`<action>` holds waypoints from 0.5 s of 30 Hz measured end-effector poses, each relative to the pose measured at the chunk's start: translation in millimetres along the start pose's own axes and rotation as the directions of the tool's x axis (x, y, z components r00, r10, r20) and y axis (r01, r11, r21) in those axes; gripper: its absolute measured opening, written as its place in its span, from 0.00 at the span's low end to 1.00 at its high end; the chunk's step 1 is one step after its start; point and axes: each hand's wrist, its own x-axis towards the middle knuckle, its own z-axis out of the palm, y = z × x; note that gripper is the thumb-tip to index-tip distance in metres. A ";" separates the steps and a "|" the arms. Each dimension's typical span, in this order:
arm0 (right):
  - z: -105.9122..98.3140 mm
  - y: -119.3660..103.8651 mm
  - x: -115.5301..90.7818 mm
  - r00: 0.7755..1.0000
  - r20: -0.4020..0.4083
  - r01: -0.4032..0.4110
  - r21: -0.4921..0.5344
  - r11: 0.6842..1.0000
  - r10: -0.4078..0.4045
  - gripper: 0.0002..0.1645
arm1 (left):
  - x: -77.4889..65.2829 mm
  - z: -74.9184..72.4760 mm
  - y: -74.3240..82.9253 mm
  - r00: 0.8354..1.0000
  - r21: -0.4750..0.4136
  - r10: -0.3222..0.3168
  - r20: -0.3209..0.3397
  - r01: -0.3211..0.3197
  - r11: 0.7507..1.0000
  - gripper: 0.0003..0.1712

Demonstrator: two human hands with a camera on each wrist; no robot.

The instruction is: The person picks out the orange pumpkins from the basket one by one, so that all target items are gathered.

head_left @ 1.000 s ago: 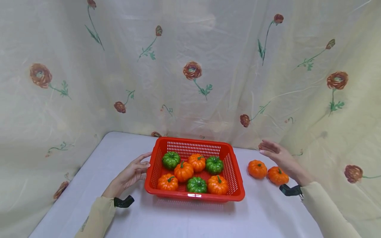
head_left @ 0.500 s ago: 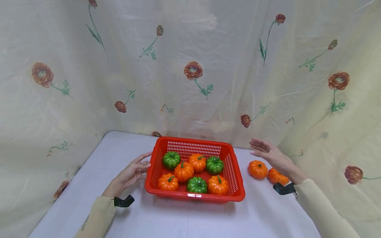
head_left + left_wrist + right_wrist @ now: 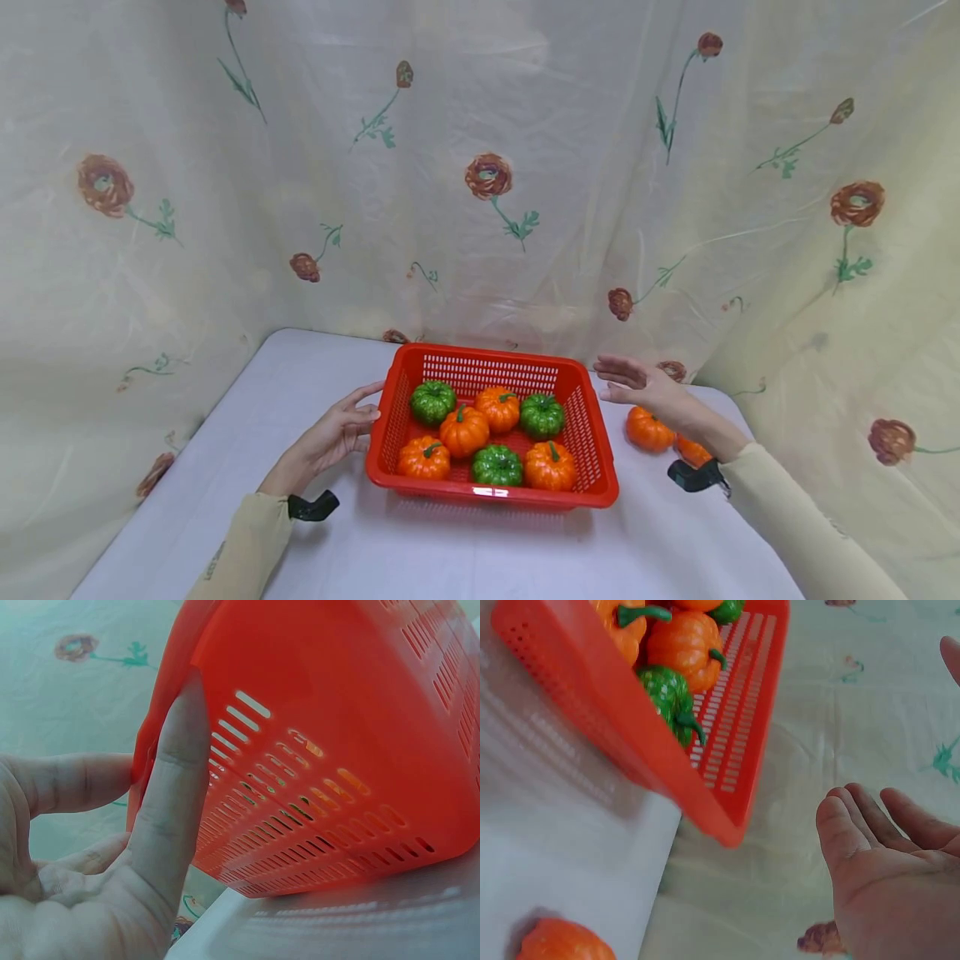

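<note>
A red plastic basket (image 3: 491,497) with slotted walls holds several orange pumpkins (image 3: 463,431) and three green ones (image 3: 496,466). At its left end, my left hand (image 3: 322,442) holds the rim. In the left wrist view one long finger (image 3: 169,795) lies against the outer wall with its tip under the lip, while another digit meets the rim's edge. My right hand (image 3: 641,390) hovers just off the basket's right rim, fingers extended and thumb apart, holding nothing. The right wrist view shows its palm (image 3: 900,889) with a gap to the basket's corner.
Two more orange pumpkins (image 3: 648,430) lie on the white table (image 3: 420,558) right of the basket, partly hidden by my right arm. A pale flowered curtain (image 3: 420,275) hangs behind the table and along both sides.
My right hand has moved left, from above the two loose pumpkins to close beside the basket's right rim. My left hand and the basket have stayed in place.
</note>
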 end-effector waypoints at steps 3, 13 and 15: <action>6.4 -6.6 4.9 1.000 0.027 0.000 0.010 1.000 0.000 0.44 | 0.8 0.1 0.2 1.000 -0.001 -0.004 -0.013 0.004 1.000 0.36; 32.0 -24.9 24.1 0.995 0.100 -0.027 0.011 1.000 0.026 0.44 | 0.2 0.2 -0.1 1.000 0.013 -0.003 -0.016 0.004 1.000 0.35; 37.1 -27.1 28.7 0.993 0.117 -0.022 -0.008 1.000 0.023 0.44 | 0.0 0.2 -0.6 1.000 0.015 -0.002 -0.016 0.002 1.000 0.36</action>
